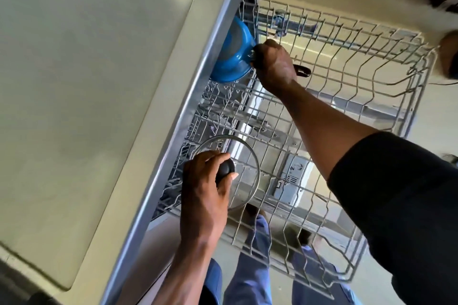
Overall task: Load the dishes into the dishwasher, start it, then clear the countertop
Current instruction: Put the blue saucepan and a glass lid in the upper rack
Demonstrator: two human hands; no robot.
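The dishwasher's upper wire rack (347,61) is pulled out in front of me. My right hand (273,66) grips the black handle of a blue pan (231,56), which is tipped on its side at the back of the rack near the dishwasher opening. My left hand (207,188) holds the black knob of a glass lid (244,168), flat over the near part of the rack. Below the rack I see the lower rack (198,128) and the open door (292,180).
The pale countertop (86,81) fills the left side, with a metal edge strip (188,96) along the dishwasher. My legs in blue trousers stand under the rack. A dark cabinet corner shows at the top right.
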